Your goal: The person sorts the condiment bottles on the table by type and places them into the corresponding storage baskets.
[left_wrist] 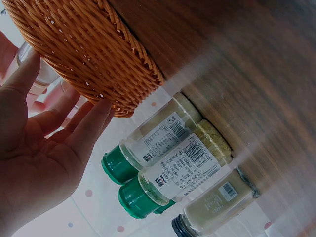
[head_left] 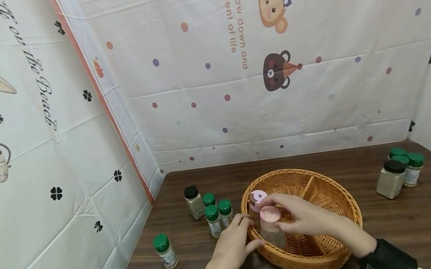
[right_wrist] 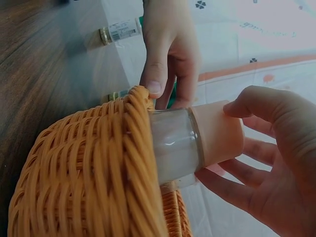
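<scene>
A round wicker basket point(head_left: 349, 207) with woven dividers stands on the table. My right hand point(head_left: 303, 215) pinches the pink cap of a clear jar point(head_left: 274, 238) inside the basket's left side. In the right wrist view, the thumb and fingers are around the cap point(right_wrist: 219, 133), and the jar's lower part is hidden behind the wicker wall. A second jar with a pink-lilac cap point(head_left: 258, 195) is just behind it in the basket. My left hand point(head_left: 230, 244) rests on the left rim, its fingers loosely bent and touching the wicker point(left_wrist: 98, 54).
Left of the basket are several green-capped spice jars point(head_left: 214, 220) and a black-capped jar point(head_left: 195, 206). One green-capped jar point(head_left: 166, 255) stands apart near the left edge. Several more green-capped jars point(head_left: 412, 174) and a black-capped jar point(head_left: 392, 182) stand at the right.
</scene>
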`<state>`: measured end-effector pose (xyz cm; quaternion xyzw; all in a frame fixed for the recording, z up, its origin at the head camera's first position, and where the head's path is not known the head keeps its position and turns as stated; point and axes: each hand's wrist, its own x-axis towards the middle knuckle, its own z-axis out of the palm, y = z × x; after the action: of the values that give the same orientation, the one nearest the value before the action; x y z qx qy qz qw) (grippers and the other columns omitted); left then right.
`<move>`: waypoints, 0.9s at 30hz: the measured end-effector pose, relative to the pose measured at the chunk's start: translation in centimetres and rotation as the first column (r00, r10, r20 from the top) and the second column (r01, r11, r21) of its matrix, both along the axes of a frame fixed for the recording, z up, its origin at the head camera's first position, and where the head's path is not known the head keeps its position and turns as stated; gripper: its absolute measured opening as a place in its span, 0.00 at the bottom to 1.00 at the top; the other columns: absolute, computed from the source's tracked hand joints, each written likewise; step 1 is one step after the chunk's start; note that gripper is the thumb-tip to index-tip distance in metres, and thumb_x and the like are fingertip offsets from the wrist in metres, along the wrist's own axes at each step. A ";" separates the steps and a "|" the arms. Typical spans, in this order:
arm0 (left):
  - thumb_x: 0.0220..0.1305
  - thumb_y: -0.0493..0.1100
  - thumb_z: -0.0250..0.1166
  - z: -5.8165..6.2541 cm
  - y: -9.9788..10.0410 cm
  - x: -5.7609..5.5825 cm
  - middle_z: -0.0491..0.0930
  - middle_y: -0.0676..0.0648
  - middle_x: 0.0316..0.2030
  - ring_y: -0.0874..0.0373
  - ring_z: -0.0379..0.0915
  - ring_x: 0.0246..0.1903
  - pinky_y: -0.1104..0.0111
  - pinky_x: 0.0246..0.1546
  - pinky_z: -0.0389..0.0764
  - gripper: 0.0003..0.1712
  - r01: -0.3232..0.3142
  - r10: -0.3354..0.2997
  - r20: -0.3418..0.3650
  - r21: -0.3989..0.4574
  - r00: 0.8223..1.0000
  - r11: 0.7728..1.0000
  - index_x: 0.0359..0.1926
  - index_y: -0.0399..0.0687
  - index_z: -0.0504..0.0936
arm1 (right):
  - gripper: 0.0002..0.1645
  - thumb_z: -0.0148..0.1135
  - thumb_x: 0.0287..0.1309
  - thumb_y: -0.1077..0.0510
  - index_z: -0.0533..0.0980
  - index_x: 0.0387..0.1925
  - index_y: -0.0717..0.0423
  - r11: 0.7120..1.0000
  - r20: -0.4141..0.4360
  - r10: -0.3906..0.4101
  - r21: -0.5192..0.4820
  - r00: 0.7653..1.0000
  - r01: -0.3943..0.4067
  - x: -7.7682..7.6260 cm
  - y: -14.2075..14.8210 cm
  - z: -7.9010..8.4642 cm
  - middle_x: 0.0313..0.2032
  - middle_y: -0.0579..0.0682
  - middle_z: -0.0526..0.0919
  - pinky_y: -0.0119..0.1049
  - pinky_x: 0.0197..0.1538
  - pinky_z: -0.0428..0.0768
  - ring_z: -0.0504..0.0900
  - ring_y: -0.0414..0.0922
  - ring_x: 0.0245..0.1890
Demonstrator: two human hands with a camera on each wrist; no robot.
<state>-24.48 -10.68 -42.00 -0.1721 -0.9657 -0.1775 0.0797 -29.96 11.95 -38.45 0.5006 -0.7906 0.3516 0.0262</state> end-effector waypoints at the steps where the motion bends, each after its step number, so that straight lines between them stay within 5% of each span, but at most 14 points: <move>1: 0.60 0.60 0.69 0.0 0.0 0.0 0.76 0.50 0.53 0.57 0.80 0.44 0.68 0.41 0.83 0.25 0.001 -0.001 0.000 0.000 1.000 1.000 0.52 0.51 0.80 | 0.27 0.66 0.63 0.61 0.71 0.62 0.53 1.000 -0.002 -0.001 -0.008 1.000 0.001 0.0 0.0 0.1 0.59 0.49 0.80 0.40 0.60 0.80 0.79 0.46 0.59; 9: 0.61 0.60 0.69 0.0 -0.1 -0.1 0.75 0.50 0.53 0.57 0.80 0.44 0.67 0.41 0.83 0.25 0.005 -0.005 0.008 -0.001 1.000 1.000 0.52 0.51 0.80 | 0.23 0.65 0.63 0.63 0.73 0.59 0.54 0.999 -0.056 -0.019 -0.038 0.998 0.017 0.0 -0.2 0.7 0.56 0.47 0.82 0.47 0.58 0.80 0.79 0.45 0.59; 18: 0.60 0.61 0.68 0.0 -0.1 -0.3 0.75 0.50 0.54 0.57 0.80 0.44 0.67 0.41 0.83 0.27 0.001 0.000 0.017 -0.010 1.000 1.000 0.53 0.51 0.79 | 0.20 0.65 0.64 0.60 0.74 0.57 0.55 0.997 -0.126 -0.072 -0.021 0.989 0.070 0.4 -0.6 1.5 0.50 0.49 0.83 0.41 0.51 0.83 0.82 0.46 0.50; 27: 0.61 0.61 0.68 0.0 -0.1 -0.2 0.75 0.50 0.54 0.58 0.80 0.43 0.67 0.41 0.83 0.27 0.002 -0.002 0.020 -0.008 1.000 1.000 0.53 0.50 0.79 | 0.22 0.65 0.64 0.62 0.73 0.59 0.56 0.998 -0.074 -0.068 -0.002 0.995 0.068 0.5 -1.8 2.3 0.54 0.53 0.81 0.43 0.53 0.83 0.83 0.49 0.51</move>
<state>-24.69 -10.82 -42.02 -0.1716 -0.9669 -0.1756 0.0690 -29.47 10.14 -36.10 0.4863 -0.8058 0.3313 0.0671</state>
